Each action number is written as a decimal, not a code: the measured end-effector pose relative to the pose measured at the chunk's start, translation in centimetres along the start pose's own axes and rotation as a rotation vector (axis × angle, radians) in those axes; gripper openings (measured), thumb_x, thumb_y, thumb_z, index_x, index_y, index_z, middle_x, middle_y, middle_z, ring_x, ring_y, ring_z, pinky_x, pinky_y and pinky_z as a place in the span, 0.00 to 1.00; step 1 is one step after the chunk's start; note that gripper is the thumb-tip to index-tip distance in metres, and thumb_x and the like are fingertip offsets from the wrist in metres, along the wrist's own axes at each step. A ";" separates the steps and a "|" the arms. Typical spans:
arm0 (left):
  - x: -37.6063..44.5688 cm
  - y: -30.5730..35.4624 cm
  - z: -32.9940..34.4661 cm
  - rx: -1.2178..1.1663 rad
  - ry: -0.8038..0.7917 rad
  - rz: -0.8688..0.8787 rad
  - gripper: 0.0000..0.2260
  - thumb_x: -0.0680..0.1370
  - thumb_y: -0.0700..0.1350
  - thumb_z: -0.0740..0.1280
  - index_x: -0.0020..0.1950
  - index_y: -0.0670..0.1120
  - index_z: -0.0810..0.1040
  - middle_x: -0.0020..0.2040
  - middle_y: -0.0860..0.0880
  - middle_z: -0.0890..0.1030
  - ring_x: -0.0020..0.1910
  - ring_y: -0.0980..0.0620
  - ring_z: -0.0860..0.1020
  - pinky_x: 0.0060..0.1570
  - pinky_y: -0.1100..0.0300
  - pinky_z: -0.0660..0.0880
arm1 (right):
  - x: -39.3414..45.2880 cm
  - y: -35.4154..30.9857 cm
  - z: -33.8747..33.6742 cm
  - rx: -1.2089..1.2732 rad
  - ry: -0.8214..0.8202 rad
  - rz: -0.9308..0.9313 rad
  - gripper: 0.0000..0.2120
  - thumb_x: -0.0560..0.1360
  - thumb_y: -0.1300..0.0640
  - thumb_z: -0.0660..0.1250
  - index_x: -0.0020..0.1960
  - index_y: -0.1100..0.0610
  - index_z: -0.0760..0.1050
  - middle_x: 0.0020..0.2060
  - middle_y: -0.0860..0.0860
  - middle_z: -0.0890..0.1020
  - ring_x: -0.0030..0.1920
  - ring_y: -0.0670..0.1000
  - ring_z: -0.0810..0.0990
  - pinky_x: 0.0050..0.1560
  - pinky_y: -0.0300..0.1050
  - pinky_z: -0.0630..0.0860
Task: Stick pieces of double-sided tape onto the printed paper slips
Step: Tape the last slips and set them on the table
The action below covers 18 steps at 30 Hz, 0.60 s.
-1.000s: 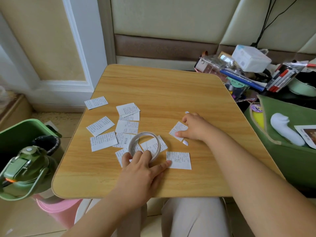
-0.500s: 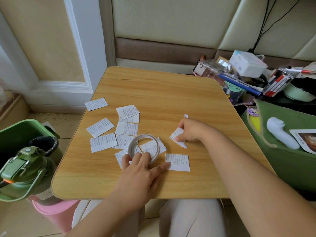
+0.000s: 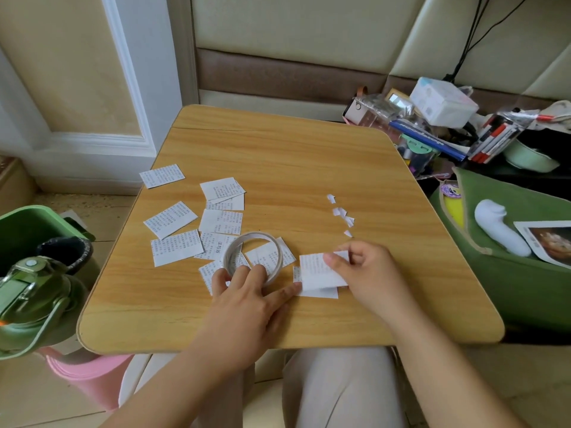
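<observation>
Left hand (image 3: 247, 291), fingers spread, steadies the translucent ring-shaped tape roll (image 3: 252, 256); right hand (image 3: 361, 273) pinches a white printed paper slip (image 3: 318, 271), best laid flat on the wooden table (image 3: 309, 162) before taping.

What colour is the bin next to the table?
Green. The bin stands on the floor left of the table, best seen in the head view.

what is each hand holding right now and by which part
The right hand pinches a paper slip by its upper right corner. The left hand rests its fingers on the tape roll rim.
</observation>
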State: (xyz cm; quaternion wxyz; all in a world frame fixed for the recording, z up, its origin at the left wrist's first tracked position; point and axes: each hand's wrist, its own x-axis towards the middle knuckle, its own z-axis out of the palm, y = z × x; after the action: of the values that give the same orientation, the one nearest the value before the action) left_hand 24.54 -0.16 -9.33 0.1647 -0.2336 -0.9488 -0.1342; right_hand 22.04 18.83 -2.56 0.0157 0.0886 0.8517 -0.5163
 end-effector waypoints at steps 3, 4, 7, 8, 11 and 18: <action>0.0 0.0 -0.1 0.008 -0.030 -0.017 0.14 0.75 0.54 0.57 0.55 0.59 0.80 0.39 0.50 0.68 0.38 0.47 0.70 0.44 0.51 0.60 | -0.3 1.7 1.9 -0.061 0.046 0.011 0.07 0.73 0.58 0.72 0.38 0.51 0.77 0.33 0.45 0.79 0.35 0.45 0.77 0.34 0.33 0.71; 0.0 0.0 -0.2 0.014 -0.039 -0.021 0.14 0.75 0.54 0.57 0.54 0.59 0.80 0.39 0.51 0.67 0.38 0.48 0.69 0.44 0.51 0.60 | -0.2 1.9 2.2 -0.081 0.060 0.015 0.06 0.73 0.58 0.72 0.39 0.51 0.78 0.35 0.44 0.80 0.37 0.45 0.78 0.37 0.34 0.72; 0.0 0.0 -0.2 0.019 -0.042 -0.026 0.14 0.75 0.54 0.57 0.55 0.60 0.79 0.39 0.51 0.67 0.39 0.48 0.68 0.44 0.52 0.60 | -0.1 2.3 2.7 -0.159 0.103 -0.008 0.01 0.74 0.58 0.71 0.44 0.54 0.79 0.39 0.42 0.79 0.36 0.39 0.75 0.36 0.28 0.69; 0.0 0.0 -0.1 0.016 -0.036 -0.027 0.15 0.75 0.54 0.56 0.56 0.60 0.79 0.40 0.51 0.67 0.39 0.48 0.68 0.44 0.52 0.60 | -0.1 2.4 2.7 -0.183 0.116 -0.021 0.01 0.74 0.58 0.70 0.45 0.55 0.79 0.38 0.42 0.79 0.33 0.39 0.73 0.34 0.27 0.68; 0.0 0.0 -0.1 0.003 -0.024 -0.026 0.15 0.76 0.54 0.56 0.57 0.60 0.79 0.40 0.51 0.67 0.39 0.48 0.68 0.45 0.51 0.60 | -0.1 2.8 2.9 -0.232 0.152 -0.054 0.03 0.74 0.58 0.70 0.47 0.57 0.81 0.35 0.42 0.76 0.30 0.39 0.69 0.32 0.27 0.66; -0.2 -0.1 0.0 -0.003 -0.016 -0.011 0.16 0.76 0.54 0.56 0.59 0.59 0.78 0.40 0.51 0.67 0.39 0.49 0.67 0.44 0.52 0.59 | 0.3 3.3 3.2 -0.236 0.181 -0.060 0.07 0.75 0.56 0.70 0.50 0.58 0.81 0.41 0.46 0.80 0.30 0.39 0.67 0.31 0.29 0.64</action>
State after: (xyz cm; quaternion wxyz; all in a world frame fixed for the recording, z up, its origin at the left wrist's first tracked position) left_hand 24.63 -0.38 -9.40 0.1562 -0.2296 -0.9512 -0.1345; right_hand 22.06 17.52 -7.01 -0.0662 0.1069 0.9066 -0.4028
